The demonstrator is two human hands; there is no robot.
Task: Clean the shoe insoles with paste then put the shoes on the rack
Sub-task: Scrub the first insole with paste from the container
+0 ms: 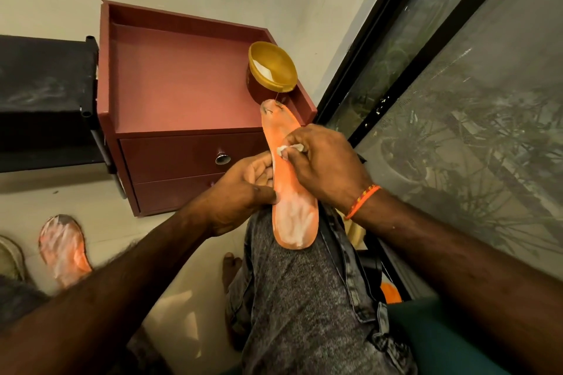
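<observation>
I see a dark red cabinet [182,94] with a raised lip round its flat top and two drawers below, top one with a round metal knob [222,158]. Matte, smooth panels. Black shelf frame [45,97] sits against its left side, dusty top.

Window screen [457,119] runs down the right, fine mesh, black frame, foliage blurred behind it.

Knee in grey speckled jeans [298,283] carries the orange insole [291,192]: heel end rests on the knee, toe end points up toward the cabinet's front right corner. Thin, flexible, long oval. White paste smeared over the heel half, toe tip is worn and grubby.

Left hand [243,192]: fingers curled behind the insole's left edge, thumb clamped on the front near the heel. It grips the insole.

Right hand [323,161]: fingers bunched, pinching a small white wad [289,148] and pressing it onto the insole's middle. Can't tell the wad's material. Orange thread bracelet [362,202] on that wrist.

Second insole [62,248] lies flat on the pale floor at lower left, orange, heavily coated in white paste.

Paste tub [271,73] stands at the cabinet top's right edge near the front corner: round, gold rim, dark red wall, white paste inside.
</observation>
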